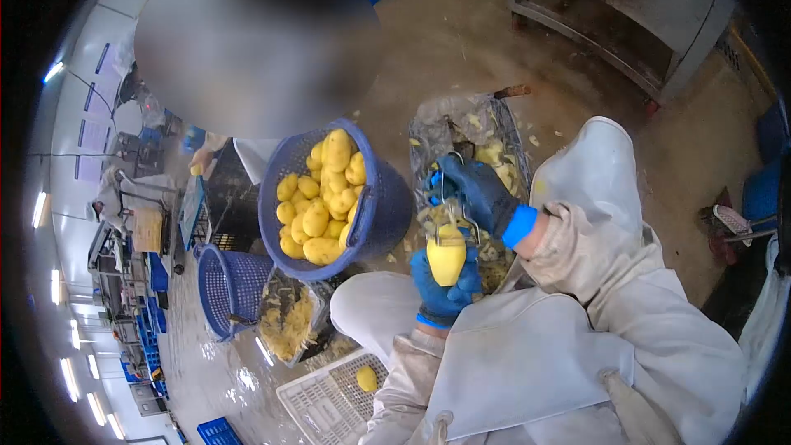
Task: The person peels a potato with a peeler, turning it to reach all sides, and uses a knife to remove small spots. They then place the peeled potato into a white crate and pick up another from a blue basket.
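Note:
My left hand [446,290], in a blue glove, is wrapped round a yellow peeled potato [446,257], held upright above my lap. Just above it my right hand [480,191], also gloved in blue, grips a metal-framed Y-shaped peeler [452,216]. The peeler's head is at the potato's upper end, where pale shreds of peel cling. Beneath both hands is a container lined with clear plastic [437,125], holding peelings [504,166].
A blue perforated basket [386,210] heaped with yellow potatoes [329,202] stands at my left, near another blue basket [216,297]. A bin of peelings [288,325] and a white crate [309,400] with one potato [367,378] are below. A metal stand [597,41] is at upper right. Another person sits opposite.

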The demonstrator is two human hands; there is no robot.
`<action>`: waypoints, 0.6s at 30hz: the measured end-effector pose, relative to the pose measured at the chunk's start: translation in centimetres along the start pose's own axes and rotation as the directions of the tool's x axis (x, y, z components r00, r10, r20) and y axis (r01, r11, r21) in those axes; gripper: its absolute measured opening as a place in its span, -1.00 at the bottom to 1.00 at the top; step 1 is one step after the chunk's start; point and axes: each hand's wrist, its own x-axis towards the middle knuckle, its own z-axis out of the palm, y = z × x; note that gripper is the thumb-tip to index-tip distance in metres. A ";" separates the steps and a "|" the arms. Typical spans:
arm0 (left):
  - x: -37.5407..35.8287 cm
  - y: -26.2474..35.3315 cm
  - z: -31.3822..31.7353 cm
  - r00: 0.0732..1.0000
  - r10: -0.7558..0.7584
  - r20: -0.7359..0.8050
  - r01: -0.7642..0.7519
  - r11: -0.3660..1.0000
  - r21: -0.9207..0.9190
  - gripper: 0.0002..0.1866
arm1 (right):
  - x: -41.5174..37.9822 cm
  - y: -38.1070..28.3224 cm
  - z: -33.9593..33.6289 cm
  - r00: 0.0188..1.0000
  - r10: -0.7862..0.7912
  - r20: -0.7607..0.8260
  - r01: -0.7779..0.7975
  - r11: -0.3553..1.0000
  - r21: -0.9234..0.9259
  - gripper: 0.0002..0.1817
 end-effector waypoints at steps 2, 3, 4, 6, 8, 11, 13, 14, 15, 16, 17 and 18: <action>-0.3 0.1 0.9 1.000 -0.025 -0.001 0.025 0.999 -0.024 -0.38 | 1.6 -1.5 -0.2 0.951 -0.273 -0.145 0.186 0.879 -0.439 -0.59; -0.5 0.5 1.6 0.999 -0.027 -0.024 0.025 0.998 -0.052 -0.39 | 1.9 -2.7 -0.7 0.966 -0.160 -0.201 0.096 0.950 -0.297 -0.62; -0.4 0.7 2.0 0.998 -0.031 -0.050 0.026 0.996 -0.086 -0.40 | 2.0 -2.5 -0.4 0.967 -0.164 -0.194 0.101 0.949 -0.298 -0.62; -0.5 0.1 1.2 0.999 -0.044 -0.008 0.042 0.992 -0.121 -0.40 | 0.0 -0.9 1.1 0.997 -0.070 0.028 0.068 0.995 0.078 -0.64; 0.3 0.3 0.8 0.991 -0.064 0.121 0.081 0.987 -0.141 -0.40 | 2.5 1.9 -1.9 0.951 -0.230 0.206 0.303 0.823 -0.480 -0.68; -1.1 2.2 -0.2 0.994 0.082 0.071 -0.077 0.995 -0.066 -0.42 | 8.2 2.9 -7.5 0.855 -0.518 -0.012 0.373 0.632 -0.680 -0.69; -4.9 5.7 -2.1 0.962 0.273 0.008 -0.273 0.960 0.061 -0.36 | 5.2 -3.6 -6.6 0.922 -0.380 -0.069 0.280 0.782 -0.557 -0.67; -7.6 8.0 -3.3 0.923 0.383 -0.035 -0.377 0.919 0.120 -0.32 | 3.8 -5.7 -5.9 0.929 -0.368 -0.030 0.271 0.735 -0.621 -0.65; -10.4 10.2 -4.7 0.875 0.475 -0.098 -0.454 0.873 0.176 -0.29 | 2.8 -7.8 -5.2 0.946 -0.318 -0.058 0.203 0.722 -0.661 -0.65; -12.5 12.0 -4.7 0.581 0.677 -0.451 -0.523 0.736 0.430 -0.24 | 2.4 -8.9 -5.0 0.958 -0.272 -0.091 0.133 0.704 -0.698 -0.65; -14.7 14.0 -6.7 0.470 0.771 -0.430 -0.633 0.634 0.445 -0.31 | 2.6 -8.8 -5.5 0.963 -0.262 -0.069 0.141 0.703 -0.697 -0.65; -18.7 15.8 -8.6 0.566 0.762 -0.315 -0.639 0.646 0.416 -0.56 | 2.8 -8.7 -6.2 0.962 -0.238 -0.137 0.126 0.827 -0.548 -0.66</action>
